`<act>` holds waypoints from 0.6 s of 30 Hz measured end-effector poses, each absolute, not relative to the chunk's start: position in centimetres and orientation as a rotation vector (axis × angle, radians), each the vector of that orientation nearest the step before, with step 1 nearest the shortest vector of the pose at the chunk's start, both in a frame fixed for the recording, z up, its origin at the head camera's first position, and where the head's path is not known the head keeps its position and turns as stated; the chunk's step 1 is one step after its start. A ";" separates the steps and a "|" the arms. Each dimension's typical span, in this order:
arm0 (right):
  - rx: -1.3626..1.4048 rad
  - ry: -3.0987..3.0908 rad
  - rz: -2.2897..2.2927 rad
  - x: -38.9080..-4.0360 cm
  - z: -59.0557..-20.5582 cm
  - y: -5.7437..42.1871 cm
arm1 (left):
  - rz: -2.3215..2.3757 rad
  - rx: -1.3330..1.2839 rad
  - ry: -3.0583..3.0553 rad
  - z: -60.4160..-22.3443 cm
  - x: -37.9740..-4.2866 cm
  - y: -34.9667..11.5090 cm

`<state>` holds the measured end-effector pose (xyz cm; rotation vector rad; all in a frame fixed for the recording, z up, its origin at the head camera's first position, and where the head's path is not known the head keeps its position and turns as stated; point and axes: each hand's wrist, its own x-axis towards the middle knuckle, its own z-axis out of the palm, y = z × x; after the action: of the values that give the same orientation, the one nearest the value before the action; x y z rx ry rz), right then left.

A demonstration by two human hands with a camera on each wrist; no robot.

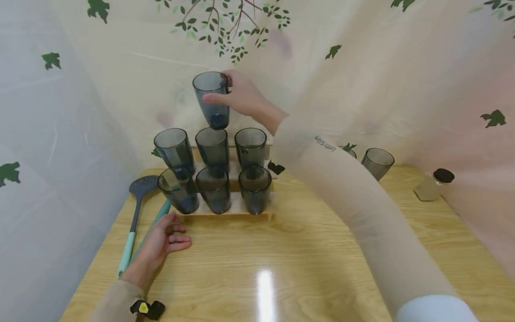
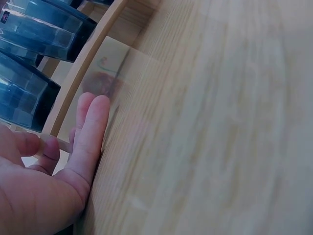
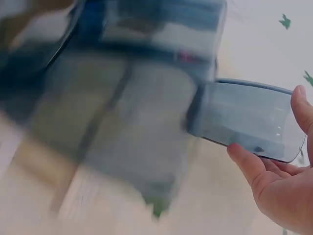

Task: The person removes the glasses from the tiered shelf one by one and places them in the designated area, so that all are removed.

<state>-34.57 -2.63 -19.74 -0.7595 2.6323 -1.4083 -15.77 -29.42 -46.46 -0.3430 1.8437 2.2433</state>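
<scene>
Item, one grey-blue tinted glass point(image 1: 211, 103): held upright, tilted slightly, above the back of the wooden rack point(image 1: 236, 206), its base in line with the rim of the middle glass there (contact between the two I cannot make out). My right hand point(image 1: 245, 96) has it clamped at the side, thumb across the near wall, fingers around the far one.

Items, three back-row glasses point(image 1: 212, 150) and three front-row glasses point(image 1: 215, 190): alike in tint, side by side on the rack's stepped shelves.

Item, my left hand point(image 1: 161, 239): low at the rack's front left corner, two fingers stretched out together, thumb and another finger bent by the corner; whether they pinch it, I cannot tell.

Items at the left edge of the table point(image 1: 249, 250): a slotted utensil point(image 1: 137, 213), dark-headed and teal-handled; a second teal handle point(image 1: 162, 211), partly behind that hand.

Items toward the rear edge, right: two clear grey glasses point(image 1: 377, 163) (one mostly behind my sleeve). Near the right edge: a black-lidded jar point(image 1: 430, 187).

Behind all: a leaf-printed cloth point(image 1: 362, 89).
</scene>
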 end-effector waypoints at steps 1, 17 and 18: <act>-0.746 2.630 -1.439 -34.4 -19.5 -1.5 | 2.245 -0.334 1.847 -46.5 -15.9 -29.4; -0.467 2.711 -1.584 -30.3 -21.9 13.7 | 2.273 -0.313 1.834 -46.5 -15.5 -29.5; -0.468 2.710 -1.583 -30.0 -22.4 14.4 | 2.271 -0.309 1.836 -46.5 -15.6 -29.5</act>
<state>-30.04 14.37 -22.37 -0.4678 2.7104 -1.5833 -15.55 -29.48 -46.52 -0.3086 1.8358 2.2713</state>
